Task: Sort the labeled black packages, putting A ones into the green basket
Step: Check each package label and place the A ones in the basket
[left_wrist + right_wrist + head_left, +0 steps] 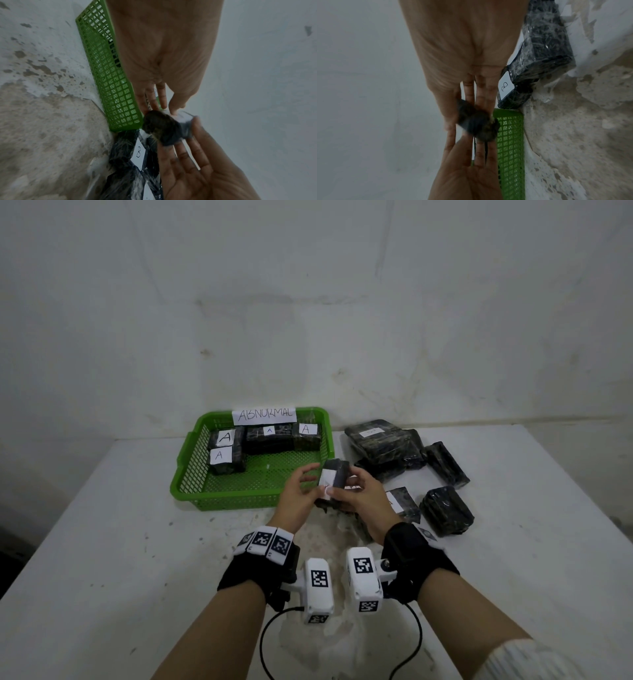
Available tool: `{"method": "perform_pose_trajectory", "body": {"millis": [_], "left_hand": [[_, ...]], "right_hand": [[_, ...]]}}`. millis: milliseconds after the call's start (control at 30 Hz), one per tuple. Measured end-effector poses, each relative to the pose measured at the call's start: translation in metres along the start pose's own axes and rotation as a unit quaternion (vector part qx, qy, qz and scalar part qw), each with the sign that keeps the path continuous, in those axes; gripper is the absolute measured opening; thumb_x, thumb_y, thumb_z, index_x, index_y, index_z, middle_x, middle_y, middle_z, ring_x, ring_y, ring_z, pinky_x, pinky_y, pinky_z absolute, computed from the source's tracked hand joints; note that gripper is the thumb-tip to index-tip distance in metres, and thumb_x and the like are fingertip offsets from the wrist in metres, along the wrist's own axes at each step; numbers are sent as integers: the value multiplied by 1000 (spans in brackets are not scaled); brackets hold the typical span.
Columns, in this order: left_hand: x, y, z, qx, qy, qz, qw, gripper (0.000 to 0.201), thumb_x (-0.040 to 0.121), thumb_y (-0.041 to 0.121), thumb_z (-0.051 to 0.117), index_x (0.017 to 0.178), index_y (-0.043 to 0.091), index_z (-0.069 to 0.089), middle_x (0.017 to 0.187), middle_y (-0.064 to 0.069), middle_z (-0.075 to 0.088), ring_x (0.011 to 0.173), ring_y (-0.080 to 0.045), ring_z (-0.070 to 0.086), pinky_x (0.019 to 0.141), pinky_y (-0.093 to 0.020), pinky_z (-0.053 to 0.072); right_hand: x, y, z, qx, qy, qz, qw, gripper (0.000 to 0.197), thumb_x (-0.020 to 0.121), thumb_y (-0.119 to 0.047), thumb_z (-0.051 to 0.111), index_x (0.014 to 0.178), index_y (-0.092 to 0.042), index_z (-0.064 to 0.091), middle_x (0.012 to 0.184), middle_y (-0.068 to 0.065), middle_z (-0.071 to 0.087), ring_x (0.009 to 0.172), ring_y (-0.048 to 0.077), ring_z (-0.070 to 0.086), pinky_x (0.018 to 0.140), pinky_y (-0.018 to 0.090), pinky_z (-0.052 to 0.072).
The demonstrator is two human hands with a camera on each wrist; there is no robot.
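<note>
Both hands hold one small black package [337, 479] with a white label just above the table, at the near right corner of the green basket [191, 494]. My left hand [313, 481] pinches its left side, thumb on the label [173, 112]. My right hand [342, 491] grips its right side. The label's letter is unreadable. The package [163, 129] is blurred in the left wrist view and again blurred as the package [476, 124] in the right wrist view. Inside the basket lie several black packages labelled A [224, 438].
A paper sign reading ABNORMAL [263, 415] stands on the basket's far rim. More black packages [445, 463] lie on the table to the right; one [138, 152] under my hands is labelled B. The white table's [102, 542] paint is worn. A wall stands behind.
</note>
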State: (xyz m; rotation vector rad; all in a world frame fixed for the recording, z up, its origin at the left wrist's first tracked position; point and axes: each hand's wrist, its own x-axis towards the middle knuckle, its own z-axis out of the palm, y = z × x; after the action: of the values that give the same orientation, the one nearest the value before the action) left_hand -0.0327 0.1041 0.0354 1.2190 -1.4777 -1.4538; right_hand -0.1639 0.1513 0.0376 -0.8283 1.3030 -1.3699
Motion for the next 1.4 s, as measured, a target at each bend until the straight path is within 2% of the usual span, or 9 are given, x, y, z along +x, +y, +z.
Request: {"method": "perform_pose_trajectory", "body": {"millis": [67,167,267,433,700,1000,1267,1333,1400], "left_hand": [[0,3,1,-17,-6,-16,1000,36,91,-5,48,121,14,55,110,-11,58,100,-30,60,83,-44,53],[-2,6,2,-49,-19,-38,998,30,96,1,43,122,9,56,98,-4,62,88,-18,61,73,-32,55],[-5,8,5,-85,-29,-60,994,18,96,11,49,113,9,54,105,-11,61,93,-22,61,75,-37,55],[-5,7,6,-84,-34,-67,994,23,89,5,58,109,10,49,110,-16,57,95,-28,61,71,-37,55],[-1,10,9,-122,2,-57,991,26,90,3,57,113,9,48,105,-11,58,80,-18,62,70,-36,55],[-4,13,9,-181,-36,-81,979,35,92,-6,46,126,4,42,111,-13,57,87,-17,60,75,-34,52],[-5,13,11,-129,3,-44,991,36,90,-9,47,115,15,35,107,-10,52,93,-25,57,65,-31,55],[-5,12,11,-108,16,-42,993,34,90,-13,44,113,11,37,103,-9,48,91,-24,56,61,-28,55],[-3,10,8,-107,17,-61,992,31,91,-12,40,112,10,41,101,-8,50,91,-24,55,63,-31,53]], "right_hand": [[-1,-3,0,35,3,16,999,28,91,-13,63,118,-7,57,97,10,59,76,15,65,55,23,54],[1,-4,-1,41,17,28,999,19,95,-16,58,108,-4,54,95,14,56,71,18,59,53,29,56],[2,-4,-2,0,24,13,1000,11,93,-13,60,98,-6,53,87,13,52,66,17,55,51,30,54],[0,-7,-4,-17,17,-9,1000,8,90,-4,62,95,-2,57,75,5,54,52,7,59,46,25,52],[-5,-6,-4,-27,-11,-9,1000,35,87,-5,66,120,-13,61,92,4,52,75,12,59,64,23,51],[-2,-3,-5,-31,-15,-15,999,41,83,-4,70,118,-24,60,116,15,52,91,24,62,62,30,56],[-3,2,-6,-79,-14,-42,996,76,82,-10,73,143,-35,34,112,2,53,100,19,58,79,34,56],[1,2,-7,-45,29,-9,999,69,91,-22,63,146,-31,24,112,7,55,98,17,58,79,29,51],[7,2,-10,1,56,18,998,46,99,-23,50,142,-17,34,103,7,59,88,18,58,76,29,49]]}}
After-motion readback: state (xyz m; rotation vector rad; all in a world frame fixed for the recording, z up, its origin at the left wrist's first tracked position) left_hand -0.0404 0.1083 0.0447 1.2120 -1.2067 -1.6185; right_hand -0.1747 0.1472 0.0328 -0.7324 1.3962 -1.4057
